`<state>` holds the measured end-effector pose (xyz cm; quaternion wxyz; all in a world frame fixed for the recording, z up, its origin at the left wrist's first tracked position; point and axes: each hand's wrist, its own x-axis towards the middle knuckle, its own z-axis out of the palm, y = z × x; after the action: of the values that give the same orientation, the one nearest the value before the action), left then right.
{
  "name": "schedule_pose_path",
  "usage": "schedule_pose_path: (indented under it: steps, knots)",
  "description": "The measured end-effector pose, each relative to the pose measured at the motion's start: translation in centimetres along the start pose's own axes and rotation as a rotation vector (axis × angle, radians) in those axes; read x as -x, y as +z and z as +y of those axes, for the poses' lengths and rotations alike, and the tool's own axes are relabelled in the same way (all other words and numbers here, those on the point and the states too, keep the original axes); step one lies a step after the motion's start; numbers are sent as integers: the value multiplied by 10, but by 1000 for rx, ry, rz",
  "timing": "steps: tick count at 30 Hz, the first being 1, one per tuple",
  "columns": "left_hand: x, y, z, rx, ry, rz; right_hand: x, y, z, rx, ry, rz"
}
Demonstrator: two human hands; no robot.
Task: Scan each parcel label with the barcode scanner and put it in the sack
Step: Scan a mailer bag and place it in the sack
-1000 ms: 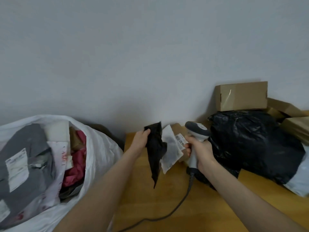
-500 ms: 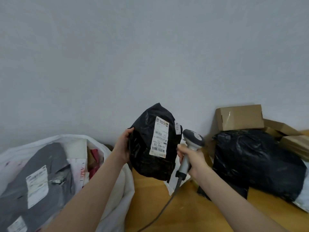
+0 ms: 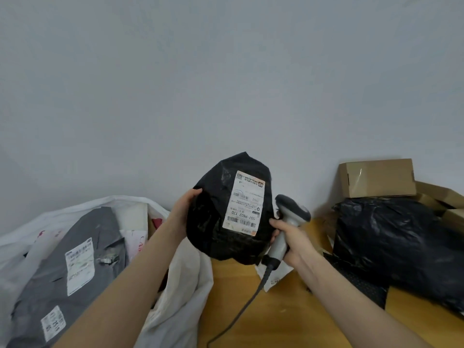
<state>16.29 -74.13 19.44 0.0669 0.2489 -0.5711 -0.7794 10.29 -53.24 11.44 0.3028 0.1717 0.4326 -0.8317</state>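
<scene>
Hanging in the air above the near edge of the table, the black soft plastic parcel bag (image 3: 208, 222) stands upright between the two hands. Its white paper label (image 3: 244, 202) is turned to the person's face. The left hand (image 3: 184, 209) grips the left edge of the parcel, with the thumb on the front. The right hand (image 3: 291, 241) is wrapped around the handle of the grey pistol-shaped barcode scanner (image 3: 292, 209), and its forefinger seems to touch the parcel's lower right edge. The scanner head is just beside the label, but I cannot tell where exactly it aims.

The parcel looks light and soft, and its wrinkled film is probably slippery. I think it is better to hold it at the edge, away from the label, so the barcode is flat and not covered.

The dark cable (image 3: 241, 307) runs down over the yellow-brown wooden table (image 3: 276, 320). On the left, near the parcel, the big white plastic sack (image 3: 183, 285) stands open with a grey flat parcel (image 3: 75, 247) inside. On the right lie a large black plastic bag (image 3: 396, 247) and a brown cardboard box (image 3: 376, 178).
</scene>
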Motion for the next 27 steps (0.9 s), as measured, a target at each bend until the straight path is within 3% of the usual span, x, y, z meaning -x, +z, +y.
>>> schedule_pose_path:
  steps: [5, 7, 9, 12, 16, 19, 23, 27]
  knots:
    - [-20, -30, -2, -537, -5, 254, 4, -10, -21, 100, -255, 45]
    - [-16, -19, -9, -689, 41, 262, 5, -12, -24, 145, -308, 36]
    - [-14, -1, -19, -728, -29, 172, 7, -14, -26, 185, -325, -2]
    - [-13, 21, -42, -609, -255, 1, 9, -18, -26, 255, -325, -85]
    - [-18, 31, -62, -372, -384, -25, 12, -24, -29, 264, -307, -155]
    - [-24, 32, -74, -244, -450, -169, 14, -32, -32, 273, -288, -181]
    - [-26, 38, -74, -60, -369, -192, 12, -37, -31, 336, -315, -50]
    - [-28, 36, -67, -127, -233, -149, 7, -43, -31, 380, -389, 129]
